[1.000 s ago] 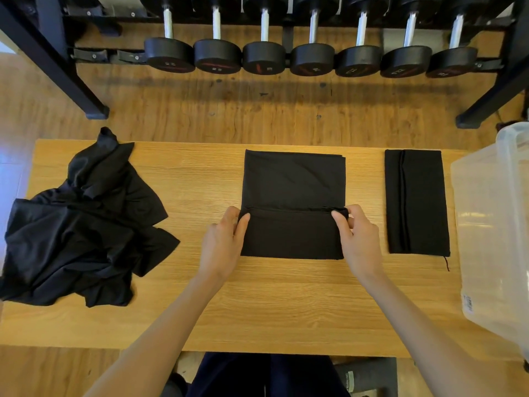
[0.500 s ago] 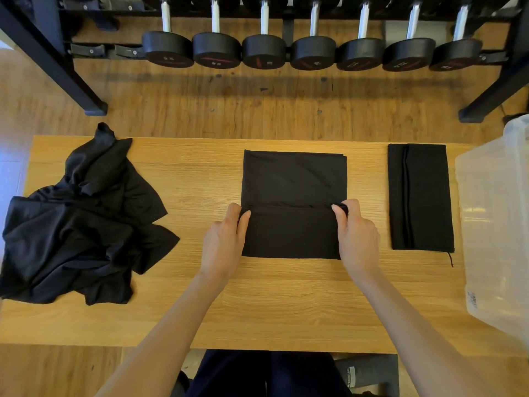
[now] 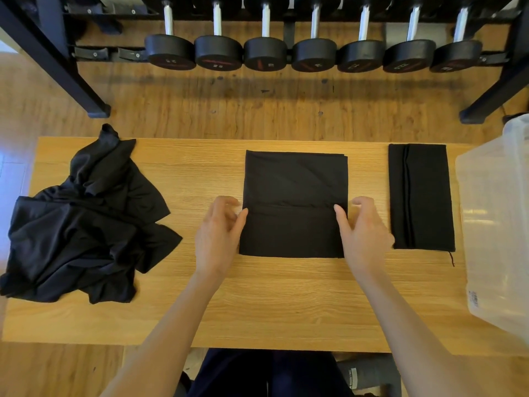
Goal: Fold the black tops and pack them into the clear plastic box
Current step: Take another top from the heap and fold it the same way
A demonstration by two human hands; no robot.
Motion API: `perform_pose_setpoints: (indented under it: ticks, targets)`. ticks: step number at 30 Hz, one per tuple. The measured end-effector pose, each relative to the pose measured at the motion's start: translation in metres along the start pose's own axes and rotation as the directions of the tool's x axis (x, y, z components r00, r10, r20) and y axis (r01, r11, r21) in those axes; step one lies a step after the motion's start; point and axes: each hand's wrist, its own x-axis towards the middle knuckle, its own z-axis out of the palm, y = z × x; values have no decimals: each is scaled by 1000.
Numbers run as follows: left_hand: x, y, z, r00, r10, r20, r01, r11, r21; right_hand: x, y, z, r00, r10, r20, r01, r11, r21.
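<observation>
I have the half-folded black top [image 3: 293, 203], a flat rectangle of dark cloth, lying mid-table on the light wooden table [image 3: 272, 305]. My left hand [image 3: 219, 234] and right hand [image 3: 363, 230] flank its fold line, fingers loosely spread, thumbs at the edges, gripping nothing. I judge the next fold needs both corners pinched evenly, edges aligned. The clear plastic box [image 3: 498, 224] waits at the right, beside the narrow folded black top [image 3: 420, 196].

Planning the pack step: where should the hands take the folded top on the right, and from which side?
Judging by its pose, take the folded top by its two short ends, near and far. It lies flat as a long narrow rectangle; the clear box crowds its right side, so come from the left, sliding fingers under the layers.
</observation>
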Motion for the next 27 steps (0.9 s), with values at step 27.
perform_pose_setpoints:
  ticks: [27]
  targets:
    - [-21, -3, 45, 839, 366, 402, -527, 728, 439, -54, -17, 18, 865, -372, 338, 444, 881, -166]
